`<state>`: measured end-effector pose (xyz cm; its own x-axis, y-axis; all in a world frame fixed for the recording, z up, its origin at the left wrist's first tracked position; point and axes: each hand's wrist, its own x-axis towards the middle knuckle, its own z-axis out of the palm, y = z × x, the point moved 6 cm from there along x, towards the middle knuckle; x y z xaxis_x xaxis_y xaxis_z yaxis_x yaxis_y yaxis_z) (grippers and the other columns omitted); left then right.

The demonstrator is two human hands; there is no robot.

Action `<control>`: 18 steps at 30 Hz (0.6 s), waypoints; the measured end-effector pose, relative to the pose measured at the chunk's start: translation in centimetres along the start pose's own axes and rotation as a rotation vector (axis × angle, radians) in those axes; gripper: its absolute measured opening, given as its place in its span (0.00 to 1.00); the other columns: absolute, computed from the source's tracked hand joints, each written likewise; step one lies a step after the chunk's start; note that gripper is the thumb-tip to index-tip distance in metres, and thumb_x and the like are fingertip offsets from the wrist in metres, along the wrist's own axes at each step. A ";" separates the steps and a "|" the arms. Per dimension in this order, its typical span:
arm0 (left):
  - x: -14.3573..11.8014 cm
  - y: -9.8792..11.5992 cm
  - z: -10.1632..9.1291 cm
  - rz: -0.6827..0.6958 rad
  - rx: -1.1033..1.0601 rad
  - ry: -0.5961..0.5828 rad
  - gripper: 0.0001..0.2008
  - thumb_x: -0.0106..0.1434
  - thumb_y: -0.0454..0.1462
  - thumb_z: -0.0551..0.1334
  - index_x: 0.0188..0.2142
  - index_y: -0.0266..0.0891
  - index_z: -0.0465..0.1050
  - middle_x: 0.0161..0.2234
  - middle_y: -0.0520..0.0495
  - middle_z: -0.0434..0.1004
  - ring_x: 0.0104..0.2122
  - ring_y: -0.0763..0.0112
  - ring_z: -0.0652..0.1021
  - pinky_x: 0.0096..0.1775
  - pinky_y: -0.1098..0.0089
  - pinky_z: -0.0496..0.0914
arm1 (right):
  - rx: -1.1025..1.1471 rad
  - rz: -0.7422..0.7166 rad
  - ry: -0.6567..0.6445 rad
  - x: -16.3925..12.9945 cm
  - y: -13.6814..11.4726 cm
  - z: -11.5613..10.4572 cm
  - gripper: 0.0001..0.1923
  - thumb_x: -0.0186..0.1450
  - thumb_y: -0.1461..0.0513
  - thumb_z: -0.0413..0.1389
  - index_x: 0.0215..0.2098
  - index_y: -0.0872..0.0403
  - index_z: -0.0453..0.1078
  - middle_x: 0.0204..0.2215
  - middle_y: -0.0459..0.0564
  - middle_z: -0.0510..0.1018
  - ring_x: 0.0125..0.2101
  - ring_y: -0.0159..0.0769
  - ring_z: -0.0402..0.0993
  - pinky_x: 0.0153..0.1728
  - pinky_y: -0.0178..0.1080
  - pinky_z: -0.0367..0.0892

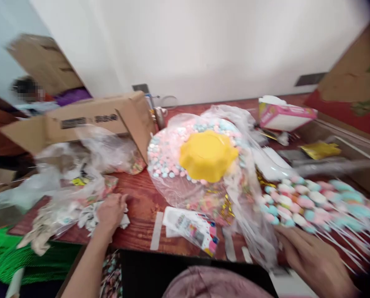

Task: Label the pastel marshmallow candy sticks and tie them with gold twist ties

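Observation:
My left hand [112,211] is at the left of the brown-red table, its fingers curled over a crumpled white piece of tissue or cloth [89,218]. At the lower right, my right hand [312,256] is blurred by motion, fingers stretched out beside a clear plastic bag [259,231]. Just beyond it lies a heap of pastel marshmallow-like balls on white sticks [305,200]. In the middle, a yellow scalloped bowl [208,155] sits on a large clear bag of small pink, blue and white pieces [164,157]. Printed cards [191,227] lie in front of it.
An open cardboard box [97,118] with plastic bags [107,147] stands at the left. A pink-white box [286,114] and a tray holding a gold packet [321,150] are at the right. Green netting [32,265] hangs below left. Another person [29,89] is behind the box.

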<state>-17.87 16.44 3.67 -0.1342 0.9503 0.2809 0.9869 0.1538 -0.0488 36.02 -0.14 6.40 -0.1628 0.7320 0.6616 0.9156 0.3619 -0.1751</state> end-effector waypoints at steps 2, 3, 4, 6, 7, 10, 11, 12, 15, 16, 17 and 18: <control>0.3 0.0 0.2 0.089 -0.004 0.109 0.13 0.62 0.40 0.51 0.37 0.42 0.73 0.36 0.43 0.79 0.42 0.54 0.75 0.45 0.57 0.67 | -0.073 -0.001 -0.056 0.0 0.1 -0.3 0.10 0.66 0.66 0.53 0.40 0.49 0.75 0.31 0.47 0.81 0.29 0.35 0.79 0.31 0.36 0.71; 0.5 -0.1 0.5 0.122 -0.023 0.144 0.13 0.62 0.42 0.51 0.39 0.46 0.73 0.36 0.47 0.78 0.43 0.54 0.74 0.47 0.55 0.67 | -0.106 0.025 -0.083 0.0 0.3 -0.4 0.10 0.67 0.66 0.53 0.40 0.50 0.75 0.31 0.48 0.81 0.29 0.34 0.78 0.32 0.36 0.71; 0.6 -0.2 0.8 0.135 -0.059 0.178 0.12 0.62 0.43 0.51 0.38 0.48 0.72 0.33 0.50 0.77 0.42 0.54 0.74 0.48 0.54 0.67 | -0.131 0.051 -0.098 0.0 0.6 -0.6 0.09 0.67 0.67 0.53 0.39 0.51 0.75 0.31 0.48 0.81 0.29 0.33 0.78 0.33 0.35 0.70; 0.7 -0.6 1.3 0.139 -0.138 0.209 0.12 0.61 0.45 0.50 0.34 0.50 0.70 0.28 0.52 0.74 0.38 0.56 0.74 0.46 0.56 0.68 | -0.177 0.098 -0.118 -0.1 1.2 -0.8 0.10 0.68 0.67 0.52 0.38 0.52 0.75 0.32 0.49 0.80 0.30 0.33 0.77 0.33 0.34 0.69; 0.7 -0.7 1.3 0.125 -0.175 0.214 0.12 0.61 0.45 0.50 0.31 0.49 0.69 0.27 0.53 0.73 0.37 0.57 0.74 0.44 0.57 0.69 | -0.196 0.107 -0.122 -0.2 1.4 -0.9 0.10 0.68 0.67 0.52 0.37 0.53 0.75 0.32 0.49 0.80 0.31 0.33 0.77 0.33 0.34 0.69; 0.9 -1.0 0.1 0.071 -0.236 0.244 0.13 0.61 0.48 0.51 0.26 0.47 0.68 0.24 0.53 0.72 0.36 0.58 0.74 0.41 0.59 0.69 | -0.230 0.112 -0.117 -0.5 1.7 -1.0 0.09 0.68 0.67 0.52 0.38 0.54 0.75 0.33 0.50 0.80 0.32 0.33 0.77 0.33 0.35 0.68; 0.9 -0.8 -0.7 0.072 -0.245 0.275 0.14 0.61 0.49 0.52 0.26 0.47 0.68 0.24 0.53 0.73 0.36 0.57 0.74 0.42 0.58 0.69 | -0.233 0.119 -0.104 -0.6 1.8 -1.2 0.09 0.68 0.67 0.52 0.40 0.54 0.75 0.33 0.49 0.80 0.32 0.33 0.77 0.33 0.35 0.67; 0.7 -0.4 -1.8 0.083 -0.251 0.318 0.15 0.61 0.50 0.54 0.25 0.46 0.69 0.25 0.53 0.73 0.36 0.57 0.74 0.43 0.57 0.69 | -0.237 0.130 -0.091 -0.6 2.0 -1.4 0.09 0.67 0.67 0.52 0.41 0.54 0.74 0.34 0.49 0.80 0.32 0.34 0.76 0.33 0.35 0.67; -1.3 2.6 -5.1 0.195 -0.283 0.435 0.15 0.63 0.49 0.57 0.26 0.45 0.70 0.26 0.53 0.75 0.33 0.62 0.74 0.44 0.58 0.68 | -0.295 0.122 -0.094 -0.6 2.6 -1.8 0.10 0.66 0.67 0.53 0.42 0.53 0.74 0.35 0.50 0.79 0.34 0.35 0.75 0.32 0.36 0.65; -2.5 4.5 -5.9 0.281 -0.314 0.421 0.15 0.63 0.48 0.57 0.25 0.44 0.71 0.25 0.52 0.74 0.31 0.63 0.73 0.41 0.60 0.68 | -0.315 0.097 -0.117 -0.7 2.8 -1.7 0.11 0.66 0.68 0.53 0.42 0.53 0.75 0.36 0.51 0.79 0.34 0.36 0.75 0.31 0.36 0.64; -4.1 6.9 -6.3 0.408 -0.366 0.341 0.16 0.65 0.46 0.55 0.25 0.43 0.72 0.24 0.50 0.74 0.29 0.64 0.72 0.38 0.62 0.68 | -0.330 0.067 -0.148 -0.7 3.1 -1.4 0.12 0.65 0.68 0.52 0.41 0.52 0.76 0.36 0.52 0.79 0.35 0.37 0.74 0.30 0.37 0.63; -5.8 9.7 -6.3 0.554 -0.429 0.214 0.18 0.67 0.45 0.55 0.24 0.42 0.72 0.23 0.49 0.73 0.28 0.66 0.71 0.36 0.64 0.67 | -0.334 0.030 -0.180 -0.8 3.3 -1.0 0.14 0.64 0.69 0.51 0.41 0.51 0.76 0.38 0.53 0.78 0.35 0.38 0.73 0.28 0.37 0.61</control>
<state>-6.99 10.68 7.63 0.3720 0.7773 0.5074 0.8591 -0.4953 0.1291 39.56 -0.04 6.03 -0.1685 0.8401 0.5155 0.9856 0.1523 0.0740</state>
